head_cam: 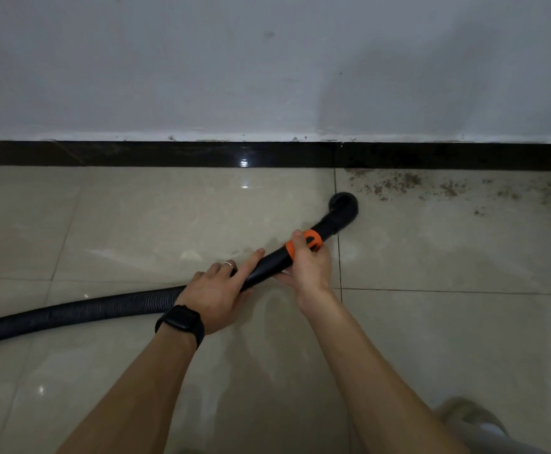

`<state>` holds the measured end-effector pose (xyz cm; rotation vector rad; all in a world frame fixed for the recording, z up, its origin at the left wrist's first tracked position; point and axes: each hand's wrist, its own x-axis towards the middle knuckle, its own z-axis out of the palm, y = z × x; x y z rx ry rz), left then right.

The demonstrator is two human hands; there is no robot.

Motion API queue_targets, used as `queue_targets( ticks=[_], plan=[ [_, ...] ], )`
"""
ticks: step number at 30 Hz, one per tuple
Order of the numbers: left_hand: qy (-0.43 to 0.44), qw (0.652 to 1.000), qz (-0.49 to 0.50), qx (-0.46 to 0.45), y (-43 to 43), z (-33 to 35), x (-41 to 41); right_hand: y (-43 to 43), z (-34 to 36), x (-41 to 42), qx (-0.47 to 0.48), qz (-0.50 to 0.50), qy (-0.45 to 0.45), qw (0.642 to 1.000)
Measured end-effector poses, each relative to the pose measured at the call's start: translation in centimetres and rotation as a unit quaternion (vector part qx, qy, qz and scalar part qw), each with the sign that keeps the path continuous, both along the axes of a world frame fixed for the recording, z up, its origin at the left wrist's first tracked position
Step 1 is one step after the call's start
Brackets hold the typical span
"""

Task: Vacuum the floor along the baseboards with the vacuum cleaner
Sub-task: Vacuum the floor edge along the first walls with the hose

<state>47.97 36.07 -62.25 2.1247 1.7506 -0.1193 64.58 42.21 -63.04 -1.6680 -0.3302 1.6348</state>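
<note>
Vacuum wand (269, 265), mid-frame: right hand (310, 271) curls round its orange collar (312, 239), left hand (215, 293) clasps it behind, forefinger straight.

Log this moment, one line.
left hand holds wand | right hand grips orange collar | nozzle short of baseboard | dirt right of it

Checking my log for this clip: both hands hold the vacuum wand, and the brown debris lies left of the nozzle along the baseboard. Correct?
No. The head view shows the brown debris right of the nozzle, along the baseboard; left hand and right hand do hold the vacuum wand.
</note>
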Motion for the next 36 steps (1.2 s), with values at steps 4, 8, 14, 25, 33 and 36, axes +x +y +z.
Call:
queue_targets(
  ticks=[4, 8, 14, 25, 33, 36],
  plan=[
    [0.017, 0.998, -0.066, 0.012, 0.6, -0.3, 2.6, -1.2, 0.1, 3.0, 0.005, -0.065, -0.003, 0.998],
    [0.023, 0.997, -0.076, 0.013, 1.8, -0.3, 4.5, -0.5, 0.4, 5.2, 0.012, -0.061, 0.009, 0.998],
    [0.054, 0.997, -0.041, 0.023, 2.3, -0.3, 5.1, 1.5, 0.8, 5.5, 0.022, -0.007, 0.041, 0.999],
    [0.048, 0.998, 0.014, 0.047, 3.2, -1.3, 4.8, 3.9, 0.2, 4.7, 0.027, 0.023, 0.038, 0.999],
    [0.043, 0.996, 0.053, 0.056, 4.3, -1.5, 5.6, 6.2, 0.3, 4.9, 0.03, 0.042, 0.039, 0.998],
    [0.041, 0.996, 0.063, 0.052, 4.3, -1.7, 5.3, 6.5, 0.2, 4.4, 0.033, 0.046, 0.034, 0.998]
  ],
)
